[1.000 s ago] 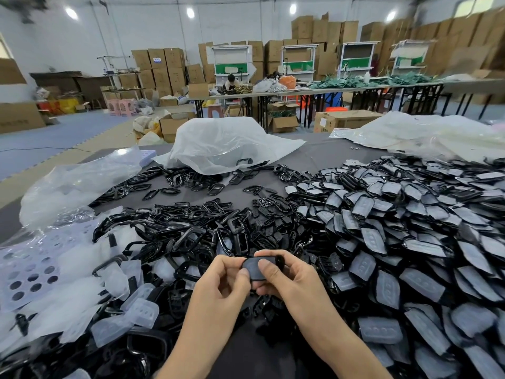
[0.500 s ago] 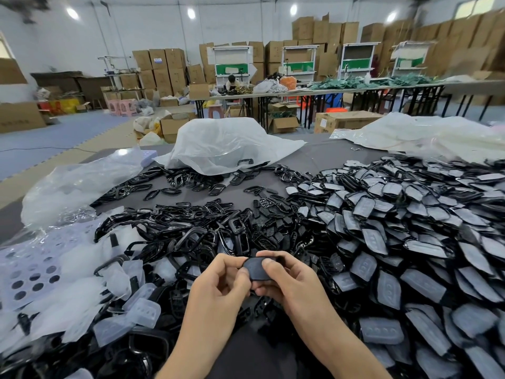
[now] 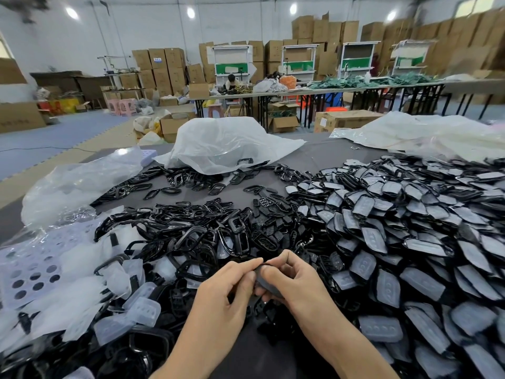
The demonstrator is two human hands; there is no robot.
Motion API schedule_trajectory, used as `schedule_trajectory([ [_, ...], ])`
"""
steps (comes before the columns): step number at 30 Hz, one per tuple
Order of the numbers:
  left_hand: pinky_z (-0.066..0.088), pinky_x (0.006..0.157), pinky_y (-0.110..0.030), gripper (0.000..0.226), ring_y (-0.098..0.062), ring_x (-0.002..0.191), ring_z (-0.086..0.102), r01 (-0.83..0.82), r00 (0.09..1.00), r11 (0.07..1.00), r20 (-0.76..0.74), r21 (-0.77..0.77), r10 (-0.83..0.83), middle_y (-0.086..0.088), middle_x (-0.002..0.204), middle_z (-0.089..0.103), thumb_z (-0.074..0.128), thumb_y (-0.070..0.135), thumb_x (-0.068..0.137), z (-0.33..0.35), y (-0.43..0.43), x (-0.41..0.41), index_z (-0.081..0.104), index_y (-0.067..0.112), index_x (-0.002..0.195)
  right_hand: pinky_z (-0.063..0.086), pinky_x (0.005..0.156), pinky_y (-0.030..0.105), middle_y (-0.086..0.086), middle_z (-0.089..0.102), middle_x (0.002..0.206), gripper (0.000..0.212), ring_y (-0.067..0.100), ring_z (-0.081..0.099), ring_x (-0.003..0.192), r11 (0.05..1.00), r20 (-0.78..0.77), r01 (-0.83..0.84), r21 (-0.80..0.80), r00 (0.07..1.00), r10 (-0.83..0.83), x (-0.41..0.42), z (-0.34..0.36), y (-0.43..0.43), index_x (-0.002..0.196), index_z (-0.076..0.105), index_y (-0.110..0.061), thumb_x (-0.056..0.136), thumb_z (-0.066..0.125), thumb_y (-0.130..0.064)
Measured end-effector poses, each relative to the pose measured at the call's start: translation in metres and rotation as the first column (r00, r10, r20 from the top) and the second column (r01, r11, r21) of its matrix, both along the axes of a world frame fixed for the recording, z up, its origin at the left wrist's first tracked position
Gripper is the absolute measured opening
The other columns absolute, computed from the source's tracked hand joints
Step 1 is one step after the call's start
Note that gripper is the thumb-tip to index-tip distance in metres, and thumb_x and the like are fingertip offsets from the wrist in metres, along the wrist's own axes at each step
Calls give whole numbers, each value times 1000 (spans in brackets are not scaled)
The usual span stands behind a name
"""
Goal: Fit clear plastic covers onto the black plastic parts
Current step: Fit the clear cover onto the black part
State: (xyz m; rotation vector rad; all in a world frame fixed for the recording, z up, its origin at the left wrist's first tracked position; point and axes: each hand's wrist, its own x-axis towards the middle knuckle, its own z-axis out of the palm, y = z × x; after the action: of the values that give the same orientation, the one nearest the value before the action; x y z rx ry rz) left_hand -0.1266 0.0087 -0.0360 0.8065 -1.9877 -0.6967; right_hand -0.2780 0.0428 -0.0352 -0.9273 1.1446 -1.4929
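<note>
Piece in hand: small black plastic part with a frosted clear plastic cover on its face point(image 3: 267, 287), held low and centre above the grey table point(image 3: 322, 157), between the two hands.
Left hand point(image 3: 228, 294): fingers curled, with thumb and forefinger pinching the piece's left edge.
Right hand point(image 3: 296, 283): wrapped round the right side, thumb on the covered face, fingers behind.
Key relation: the piece touches both thumbs. Its long axis seems to run from the fingertips down toward the person, leaning right. Fingers hide most of it, so whether the cover is fully seated cannot be told.
Nearer hand: neither, though the right hand carries more of the piece.
Step, judged: pressing the cover home along the rim.
Finished pile: covered black parts heaped at right point(image 3: 410, 242), just beside the right hand, so a drop-off would suit that side.
Stock: loose clear plastic covers at left point(image 3: 142, 310); bare black plastic frames ahead point(image 3: 191, 236), both nearer the left hand.
</note>
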Motion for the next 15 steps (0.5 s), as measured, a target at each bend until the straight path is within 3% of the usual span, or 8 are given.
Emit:
schedule_trajectory([
  [3, 47, 78, -15, 28, -3, 93, 63, -21, 987, 987, 152, -160, 45, 26, 101, 63, 45, 34, 103, -1, 1, 2, 60, 40, 126, 53, 59, 24, 14, 67, 75, 16, 21, 69, 67, 996, 31, 90, 12, 995, -91, -2, 1, -1, 81, 53, -10, 92, 63, -4],
  [7, 42, 71, -18, 35, 2, 77, 47, 19, 939, 931, 327, -366, 110, 21, 88, 59, 44, 26, 96, 3, 4, 3, 63, 31, 125, 54, 60, 22, 11, 68, 75, 18, 17, 67, 66, 989, 107, 148, 16, 983, -148, -2, 2, -1, 79, 53, -11, 91, 65, -4],
  [10, 43, 65, -18, 38, -2, 68, 48, 72, 927, 935, 368, -347, 65, 18, 83, 61, 44, 24, 92, 6, 9, 0, 64, 31, 122, 54, 59, 21, 8, 65, 71, 21, 14, 63, 62, 984, 125, 179, 15, 976, -179, -3, 2, 0, 76, 52, -12, 89, 65, -2],
  [15, 40, 58, -11, 40, -4, 61, 49, 187, 889, 932, 457, -312, -25, 18, 75, 60, 48, 24, 85, 3, 17, -6, 69, 39, 115, 56, 60, 28, 3, 69, 70, 20, 23, 70, 68, 979, 210, 199, 37, 957, -202, -6, 1, -2, 79, 50, -12, 91, 65, -5],
])
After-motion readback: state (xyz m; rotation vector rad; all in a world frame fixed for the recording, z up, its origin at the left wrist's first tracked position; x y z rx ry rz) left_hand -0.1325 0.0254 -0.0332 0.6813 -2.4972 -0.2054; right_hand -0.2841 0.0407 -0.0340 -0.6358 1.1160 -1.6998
